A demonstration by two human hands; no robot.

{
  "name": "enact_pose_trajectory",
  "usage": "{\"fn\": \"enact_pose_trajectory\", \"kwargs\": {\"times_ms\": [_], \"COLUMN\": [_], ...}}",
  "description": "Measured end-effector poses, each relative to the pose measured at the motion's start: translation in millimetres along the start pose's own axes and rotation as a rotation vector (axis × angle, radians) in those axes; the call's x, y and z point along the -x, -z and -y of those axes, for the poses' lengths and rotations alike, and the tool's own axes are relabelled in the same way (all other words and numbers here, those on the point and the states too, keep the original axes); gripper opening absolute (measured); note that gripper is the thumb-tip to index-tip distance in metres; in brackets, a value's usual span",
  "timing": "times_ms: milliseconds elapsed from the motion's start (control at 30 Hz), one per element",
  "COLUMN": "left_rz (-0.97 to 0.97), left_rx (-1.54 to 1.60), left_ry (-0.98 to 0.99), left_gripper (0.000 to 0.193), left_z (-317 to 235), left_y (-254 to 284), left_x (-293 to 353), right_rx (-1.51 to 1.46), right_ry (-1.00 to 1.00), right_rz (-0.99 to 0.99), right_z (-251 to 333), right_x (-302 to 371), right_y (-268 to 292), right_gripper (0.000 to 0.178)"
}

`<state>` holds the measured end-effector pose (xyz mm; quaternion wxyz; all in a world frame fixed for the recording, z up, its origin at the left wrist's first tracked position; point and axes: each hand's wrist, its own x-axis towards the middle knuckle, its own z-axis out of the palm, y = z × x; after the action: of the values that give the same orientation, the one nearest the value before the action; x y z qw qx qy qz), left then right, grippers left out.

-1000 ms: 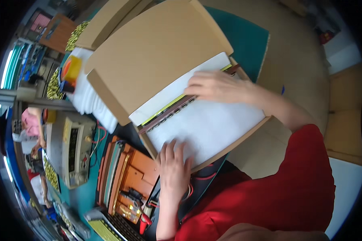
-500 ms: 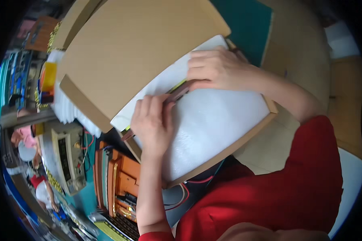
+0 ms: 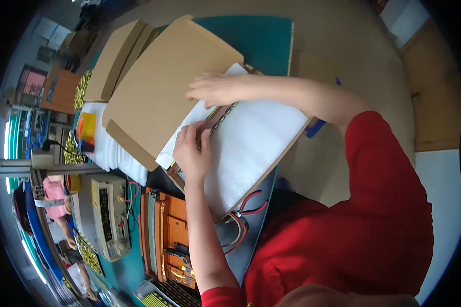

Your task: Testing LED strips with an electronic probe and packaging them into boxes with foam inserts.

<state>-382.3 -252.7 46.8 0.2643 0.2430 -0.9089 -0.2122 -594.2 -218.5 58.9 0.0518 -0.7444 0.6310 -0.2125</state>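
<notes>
An open brown cardboard box (image 3: 164, 97) lies on the bench, its lid flap spread to the left. White foam sheet (image 3: 251, 148) fills the box. My left hand (image 3: 192, 151) presses fingers down at the foam's left edge, where a dark strip (image 3: 217, 116) with a yellow-green line shows between foam layers. My right hand (image 3: 215, 88) rests flat at the foam's upper left corner, fingers on the top edge. Neither hand clearly grips anything.
A stack of white foam sheets (image 3: 107, 153) with an orange-yellow item (image 3: 86, 128) sits left. An orange device (image 3: 174, 235) and a beige meter (image 3: 107, 215) lie near me. Red and black wires (image 3: 246, 215) trail under the box. More folded cartons (image 3: 115, 59) lie beyond.
My left hand moved up from the foam's lower edge to its left edge beside the dark strip. My right hand shifted left along the top edge. The view swung.
</notes>
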Motion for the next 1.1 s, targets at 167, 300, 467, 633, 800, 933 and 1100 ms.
{"fn": "enact_pose_trajectory", "kwargs": {"times_ms": [167, 300, 467, 633, 800, 933, 1100], "left_rz": [-0.08, -0.04, -0.116, -0.063, 0.1, 0.317, 0.503], "left_rx": [-0.02, -0.058, -0.048, -0.068, 0.007, 0.137, 0.299], "left_ry": [-0.216, -0.179, -0.221, -0.125, 0.048, 0.135, 0.184], "left_gripper": [0.017, 0.018, 0.018, 0.018, 0.026, 0.028, 0.033], "left_z": [4, 12, 12, 11, 32, 65, 50], "left_y": [-10, -4, -5, -6, -4, -1, 10], "left_x": [-4, 4, 3, 0, -17, -34, -43], "right_rx": [-0.133, -0.246, -0.204, -0.228, -0.258, -0.261, -0.023], "right_ry": [0.018, -0.002, 0.05, -0.083, -0.017, -0.032, 0.112], "right_rz": [0.038, 0.085, 0.009, 0.025, -0.217, -0.265, -0.282], "right_z": [-14, 11, 12, 5, 9, 22, 24], "right_x": [-10, -7, -12, 3, 55, 93, 103], "right_y": [-5, -1, -7, 38, 87, 64, 21], "right_gripper": [0.015, 0.016, 0.02, 0.027, 0.025, 0.023, 0.018]}}
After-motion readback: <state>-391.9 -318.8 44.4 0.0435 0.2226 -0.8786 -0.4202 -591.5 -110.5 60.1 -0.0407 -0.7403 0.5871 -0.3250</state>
